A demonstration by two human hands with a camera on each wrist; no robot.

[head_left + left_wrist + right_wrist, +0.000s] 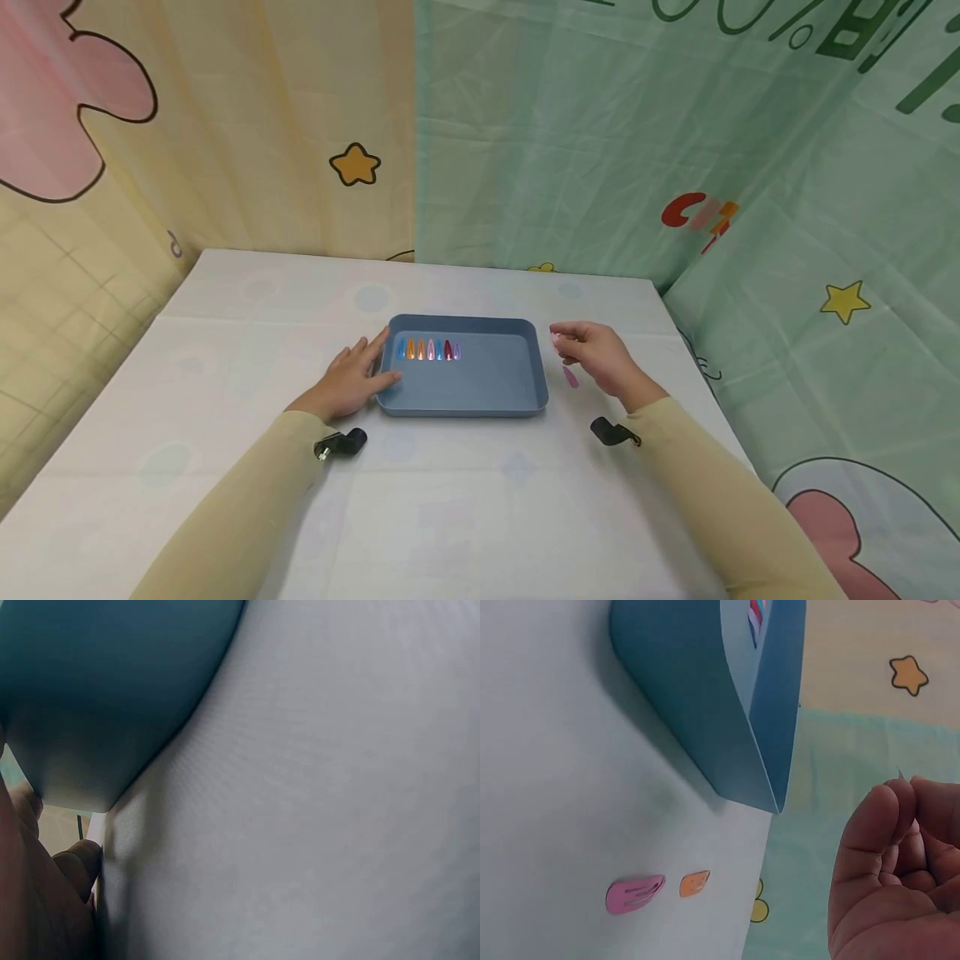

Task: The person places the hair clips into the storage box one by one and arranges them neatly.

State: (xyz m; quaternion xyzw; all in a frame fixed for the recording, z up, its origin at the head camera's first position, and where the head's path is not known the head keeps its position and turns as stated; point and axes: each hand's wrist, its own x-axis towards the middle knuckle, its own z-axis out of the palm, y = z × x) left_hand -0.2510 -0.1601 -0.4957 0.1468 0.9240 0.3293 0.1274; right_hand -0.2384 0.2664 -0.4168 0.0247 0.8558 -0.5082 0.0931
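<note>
A blue-grey tray (495,379) holds several colourful snap hair clips (431,350) standing side by side in a row near its far left part. My left hand (348,383) rests against the tray's left side, fingers spread and thumb over the rim. Just off the tray's right side, my right hand (596,354) pinches a small hair clip (556,342) between thumb and fingertips. In the right wrist view only a thin pointed tip (901,775) of it shows. Below that hand a pink hair clip (634,893) and an orange hair clip (694,883) lie on the table.
A white cloth covers the table (465,500). Printed curtains (525,167) hang behind it and along its right side. Dark wrist cameras (615,432) sit at both cuffs, above the cloth.
</note>
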